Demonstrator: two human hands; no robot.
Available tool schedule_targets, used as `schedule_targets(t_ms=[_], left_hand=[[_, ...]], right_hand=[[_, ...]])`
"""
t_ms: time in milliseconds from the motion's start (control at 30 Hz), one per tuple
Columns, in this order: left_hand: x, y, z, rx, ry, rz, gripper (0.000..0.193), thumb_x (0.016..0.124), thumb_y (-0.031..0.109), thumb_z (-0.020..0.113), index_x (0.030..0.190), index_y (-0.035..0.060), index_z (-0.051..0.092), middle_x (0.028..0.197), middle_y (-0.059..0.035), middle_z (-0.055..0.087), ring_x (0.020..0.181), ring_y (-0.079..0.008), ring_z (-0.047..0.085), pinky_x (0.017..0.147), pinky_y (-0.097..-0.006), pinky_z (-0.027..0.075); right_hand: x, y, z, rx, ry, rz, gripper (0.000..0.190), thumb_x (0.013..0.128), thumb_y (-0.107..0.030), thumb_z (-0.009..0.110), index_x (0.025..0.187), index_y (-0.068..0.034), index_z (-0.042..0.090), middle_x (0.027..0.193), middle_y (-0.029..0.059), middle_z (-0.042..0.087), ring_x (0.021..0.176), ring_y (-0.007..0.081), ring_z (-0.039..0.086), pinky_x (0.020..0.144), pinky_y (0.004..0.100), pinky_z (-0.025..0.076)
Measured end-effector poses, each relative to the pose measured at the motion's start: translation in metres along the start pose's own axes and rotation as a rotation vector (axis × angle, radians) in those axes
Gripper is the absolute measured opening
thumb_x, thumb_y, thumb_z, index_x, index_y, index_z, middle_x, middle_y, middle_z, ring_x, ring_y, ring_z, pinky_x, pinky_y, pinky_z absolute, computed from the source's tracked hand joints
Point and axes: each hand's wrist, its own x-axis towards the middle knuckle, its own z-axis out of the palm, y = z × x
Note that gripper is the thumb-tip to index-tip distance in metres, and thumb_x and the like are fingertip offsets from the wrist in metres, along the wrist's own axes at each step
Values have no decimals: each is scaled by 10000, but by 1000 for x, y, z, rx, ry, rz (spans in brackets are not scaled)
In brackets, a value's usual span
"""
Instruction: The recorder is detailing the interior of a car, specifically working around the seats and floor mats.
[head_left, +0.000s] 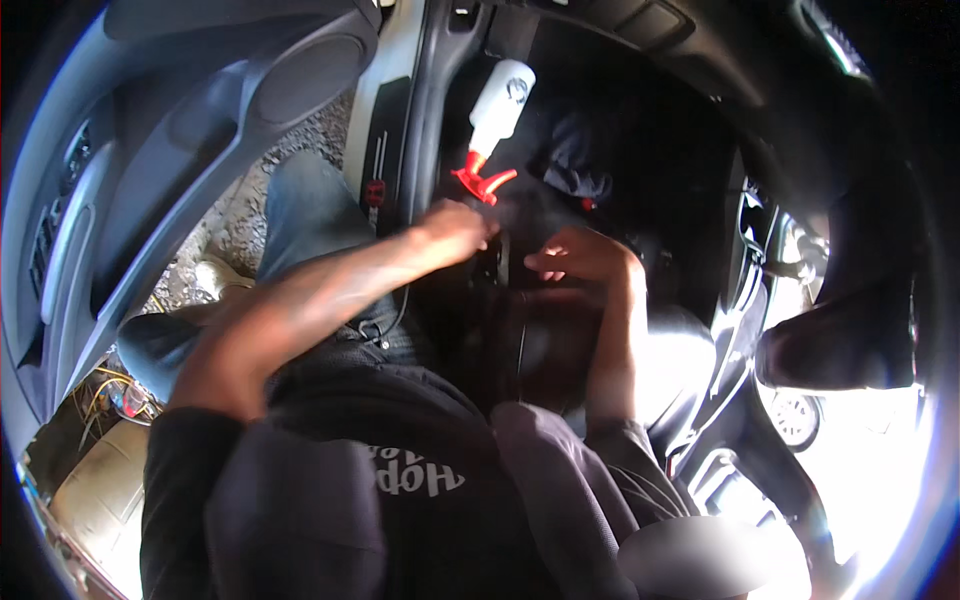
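Note:
My left hand (454, 232) reaches into a dark car footwell with its fingers curled. Across a narrow gap, my right hand (583, 255) is bent at the wrist, its fingers curled toward the left one. Between them shows a thin, pale upright strip (503, 259), too dim to make out. Whether either hand grips anything is hidden by shadow and blur. Just beyond my left hand lies a white spray bottle (504, 101) with a red trigger head (481, 178) pointing back at me. A crumpled dark cloth (574, 161) rests past my right hand, with a small red piece (589, 203) at its near edge.
An open car door (172, 150) with a round speaker grille (311, 75) stands at left. The door sill (390, 142) runs beside the footwell. Below, gravel (319, 131) surrounds a shoe (219, 276). A pale container (105, 480) and yellow wires (112, 382) lie at lower left.

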Motion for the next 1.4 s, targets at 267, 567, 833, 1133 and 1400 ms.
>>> schedule_targets(t_ms=[267,567,833,1133,1400], left_hand=[[75,1,91,283,-247,-8,355,919,243,414,875,77,725,905,-110,717,880,-322,683,827,-466,522],[74,-17,85,487,-252,238,191,805,138,561,769,65,735,801,-114,716,776,-292,699,650,-423,548],[70,-15,117,495,-173,-27,202,851,144,543,771,101,723,758,-89,714,748,-268,697,602,-438,509],[85,-10,138,619,-354,17,184,799,149,607,886,155,769,883,-30,743,873,-243,708,703,-448,538],[80,26,103,596,-146,-131,128,761,176,641,694,216,742,712,7,713,788,-196,703,636,-381,507]], right_hand=[[-6,31,-14,159,60,-46,497,852,-501,698,891,-6,693,851,89,712,814,168,679,751,310,528],[-2,7,-31,47,155,-56,474,883,-487,666,815,-20,699,786,68,726,773,153,687,752,305,523],[-2,1,-25,62,173,-43,465,882,-493,666,806,-35,702,777,59,725,766,145,682,759,306,510],[17,51,-26,133,221,-93,533,843,-559,673,821,-27,694,767,94,712,737,176,688,686,331,532],[-7,33,-28,94,385,-50,460,895,-499,644,834,-47,703,777,55,724,751,138,669,733,312,509]])
